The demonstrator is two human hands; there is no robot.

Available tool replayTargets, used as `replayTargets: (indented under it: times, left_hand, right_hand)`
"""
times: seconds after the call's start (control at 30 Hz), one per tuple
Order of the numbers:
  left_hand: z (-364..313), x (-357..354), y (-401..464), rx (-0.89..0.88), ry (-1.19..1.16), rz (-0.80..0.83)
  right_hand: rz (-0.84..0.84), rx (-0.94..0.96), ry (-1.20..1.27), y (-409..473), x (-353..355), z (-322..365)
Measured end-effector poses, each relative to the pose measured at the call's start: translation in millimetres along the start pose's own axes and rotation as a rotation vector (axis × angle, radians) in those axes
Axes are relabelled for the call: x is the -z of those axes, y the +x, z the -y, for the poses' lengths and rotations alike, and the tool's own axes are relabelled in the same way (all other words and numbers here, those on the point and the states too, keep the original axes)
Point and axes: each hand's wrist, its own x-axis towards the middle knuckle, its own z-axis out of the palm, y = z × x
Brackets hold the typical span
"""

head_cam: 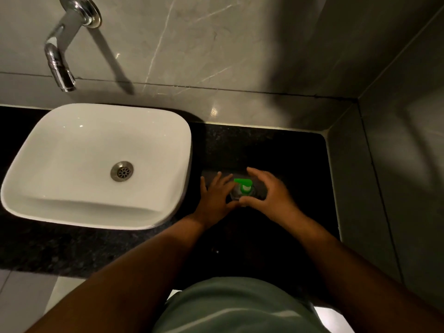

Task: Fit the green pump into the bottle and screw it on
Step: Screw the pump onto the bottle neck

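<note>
On the black counter (276,150), at about four o'clock from the white basin (96,164), stands a clear bottle (236,194) with the green pump (243,181) seated on its neck, the spout pointing toward nine o'clock. The bottle rests on a small grey mat (260,188), just beside the basin's right rim. The left hand (216,194) lies against the bottle's nine o'clock side, fingers straight and spread, tips toward twelve o'clock, the thumb near the bottle's base; it is not closed round the bottle. The right hand (271,191) cups the three o'clock side in an open curve: the fingers arch over toward twelve o'clock clear of the pump, and the thumb reaches in at six o'clock, touching or nearly touching the bottle's lower edge; which, I cannot tell. Bare counter lies open at twelve o'clock up to the tiled wall (240,56), and at three o'clock up to the side wall (396,164), whose edge is near the right wrist. At nine o'clock the basin's wall sits close to the left hand. A chrome tap (60,66) hangs from the wall above the basin at eleven o'clock.
</note>
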Motion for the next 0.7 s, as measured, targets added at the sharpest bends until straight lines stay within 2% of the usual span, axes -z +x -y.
replayTargets:
  times: [0.1,0.27,0.4,0.5,0.6,0.7]
  left_hand:
    - [-0.3,0.6,3.5,-0.001,-0.015,0.009]
    - [-1.2,4.2,3.8,-0.019,-0.027,0.011]
    - [-2.6,4.9,4.7,-0.015,-0.026,0.013]
    - [-2.3,5.5,6.4,-0.006,-0.002,0.028]
    - [-2.9,3.9,6.6,-0.013,0.034,0.032]
    - [-1.2,3.7,6.3,-0.022,0.036,0.036]
  right_hand:
    - [0.035,0.058,-0.036,-2.1,25.6,14.8]
    - [0.289,0.202,-0.57,15.6,45.1,48.7]
    - [0.429,0.344,-0.808,30.9,52.1,68.2]
    - [0.53,0.529,-1.028,36.7,55.7,78.4]
    - [0.647,0.641,-1.091,41.1,60.0,88.2]
    - [0.687,0.773,-1.11,45.5,61.7,92.7]
